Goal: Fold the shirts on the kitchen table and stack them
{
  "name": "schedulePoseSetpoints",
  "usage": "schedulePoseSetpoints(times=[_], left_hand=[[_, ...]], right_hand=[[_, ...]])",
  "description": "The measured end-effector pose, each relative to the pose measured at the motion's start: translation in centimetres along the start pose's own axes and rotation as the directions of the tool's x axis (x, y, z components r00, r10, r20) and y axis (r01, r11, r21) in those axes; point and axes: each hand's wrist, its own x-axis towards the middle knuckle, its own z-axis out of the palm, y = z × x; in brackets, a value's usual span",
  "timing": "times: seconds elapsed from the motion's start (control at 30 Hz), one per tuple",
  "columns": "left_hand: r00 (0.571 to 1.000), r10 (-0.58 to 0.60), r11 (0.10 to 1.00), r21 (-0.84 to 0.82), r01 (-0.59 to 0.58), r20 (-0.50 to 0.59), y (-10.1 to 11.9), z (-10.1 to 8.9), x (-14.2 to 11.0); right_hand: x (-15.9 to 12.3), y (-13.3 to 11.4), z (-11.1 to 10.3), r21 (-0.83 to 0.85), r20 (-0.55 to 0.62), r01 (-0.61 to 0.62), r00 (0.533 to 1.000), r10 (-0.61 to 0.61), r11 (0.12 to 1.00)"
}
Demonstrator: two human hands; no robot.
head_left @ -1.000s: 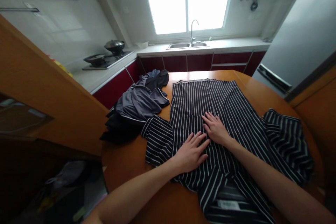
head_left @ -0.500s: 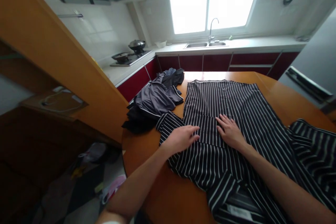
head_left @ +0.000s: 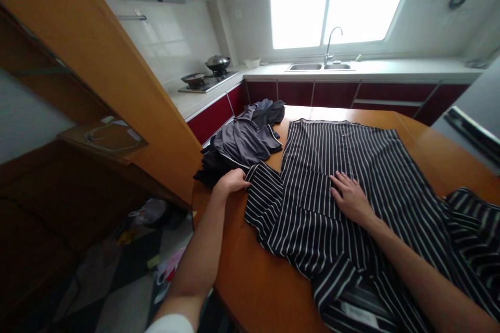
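Observation:
A black shirt with white stripes [head_left: 312, 192] lies spread on the wooden table [head_left: 242, 276], its hem toward the window and its collar near me. My left hand [head_left: 233, 181] pinches the cuff edge of the shirt's left-hand sleeve [head_left: 263, 190], which lies out to the side. My right hand [head_left: 353, 199] rests flat on the shirt's middle, fingers spread, beside the button line. The other sleeve [head_left: 474, 234] lies bunched at the right. Part of the collar area is folded over near the bottom of the view.
A heap of grey and black clothes [head_left: 242, 140] sits at the table's left edge, close to my left hand. Beyond the table are a stove [head_left: 209, 82] with pans, a sink [head_left: 307, 67] and a window. A wooden partition [head_left: 156, 130] stands at left.
My left hand has moved left from the shirt's body to the sleeve end and closed on its edge. The sleeve lies flatter. My right hand stays on the shirt. The view has shifted left.

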Motion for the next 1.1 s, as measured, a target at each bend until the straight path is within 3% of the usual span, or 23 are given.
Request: schedulePoseSetpoints(times=[0.17, 0.27, 0.37, 0.47, 0.53, 0.6, 0.67, 0.73, 0.83, 0.9, 0.97, 1.03, 1.1], left_hand=[[0.994, -0.019, 0.999, -0.04, 0.015, -0.109, 0.1, -1.3, -1.1], [0.949, -0.135, 0.988, -0.107, 0.109, -0.285, 0.4, -2.8, -2.1], [0.813, -0.168, 0.982, -0.163, 0.091, -0.557, 1.9, -4.6, -3.4], [0.657, -0.06, 0.987, -0.144, -0.074, -0.752, 4.9, -6.3, -5.0], [0.583, 0.028, 0.97, -0.118, -0.212, -0.812, 7.9, -7.0, -6.1], [0.556, 0.151, 0.925, -0.083, -0.372, -0.817, 11.4, -6.7, -7.0], [0.561, 0.316, 0.834, -0.057, -0.549, -0.765, 15.0, -5.1, -7.8], [0.553, 0.506, 0.695, -0.066, -0.716, -0.662, 18.1, -2.4, -8.7], [0.473, 0.771, 0.463, -0.135, -0.876, -0.426, 20.7, 1.8, -10.3], [0.436, 0.845, 0.387, -0.209, -0.898, -0.31, 20.8, 3.6, -11.3], [0.426, 0.868, 0.354, -0.284, -0.891, -0.254, 19.8, 4.2, -11.6], [0.467, 0.84, 0.365, -0.349, -0.863, -0.276, 18.1, 4.0, -10.7], [0.565, 0.738, 0.424, -0.398, -0.813, -0.368, 15.9, 3.6, -8.4]], right_hand=[[0.0, 0.0, 0.1, 0.021, -0.016, -0.002, 1.0, 0.002, 1.0], [0.1, -0.1, 0.2, 0.029, -0.028, -0.006, 1.0, 0.007, 1.0], [0.1, -0.2, 0.2, 0.045, -0.026, -0.015, 1.0, 0.017, 0.999], [0.2, -0.7, -0.2, 0.078, -0.046, -0.019, 0.999, 0.023, 0.997], [0.3, -1.2, -0.9, 0.143, -0.123, -0.001, 0.992, 0.019, 0.99], [0.3, -2.0, -1.8, 0.263, -0.233, 0.058, 0.972, 0.005, 0.963], [0.2, -2.7, -2.5, 0.446, -0.287, 0.115, 0.958, 0.02, 0.888], [0.0, -3.2, -2.6, 0.642, -0.24, 0.098, 0.968, 0.077, 0.761], [-0.3, -3.3, -2.3, 0.794, -0.121, -0.005, 0.979, 0.166, 0.608], [-0.4, -3.3, -2.0, 0.82, -0.046, -0.07, 0.981, 0.187, 0.569], [-0.4, -3.4, -2.0, 0.822, 0.031, -0.135, 0.98, 0.194, 0.553], [-0.4, -3.7, -2.2, 0.82, 0.09, -0.189, 0.975, 0.205, 0.54], [-0.3, -4.0, -2.4, 0.827, 0.127, -0.225, 0.968, 0.218, 0.516]])
